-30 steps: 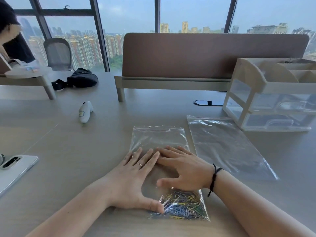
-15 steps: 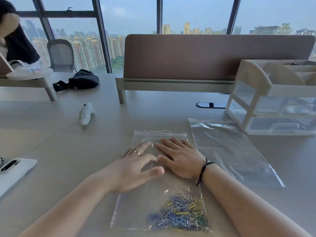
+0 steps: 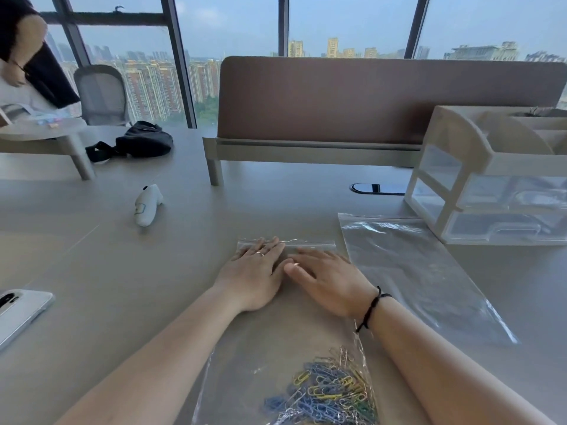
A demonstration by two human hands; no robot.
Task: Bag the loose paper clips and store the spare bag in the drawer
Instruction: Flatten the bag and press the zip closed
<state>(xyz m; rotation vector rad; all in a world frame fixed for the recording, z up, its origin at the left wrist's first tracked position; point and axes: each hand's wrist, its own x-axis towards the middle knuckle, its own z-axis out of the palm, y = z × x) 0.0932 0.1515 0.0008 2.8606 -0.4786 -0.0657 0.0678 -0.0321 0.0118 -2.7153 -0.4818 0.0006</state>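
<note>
Your left hand (image 3: 256, 273) and right hand (image 3: 329, 282) both lie flat, fingers spread and gripping nothing, palms down on the far part of the clear bag (image 3: 245, 363) that lies at the near edge of the surface (image 3: 122, 286). The fingertips of the left hand reach the bag's zip strip at its far end; the right hand sits just beside it, thumb touching the left hand's edge. A ring shows on the left hand and a dark cord bracelet (image 3: 371, 308) circles the right wrist.

The coloured paper clips (image 3: 325, 394) are inside the bag, heaped in its near right corner, close to your right forearm.

The spare bag (image 3: 423, 274) lies flat and empty just to the right of the filled one, its far edge near the drawer unit (image 3: 491, 191) toward the surface's right edge. Both of its clear drawers are pushed in.

Toward the left edge lies a white phone (image 3: 18, 311); farther back rests a small white device (image 3: 147, 204), and beyond that a black pouch (image 3: 138, 142).
</note>
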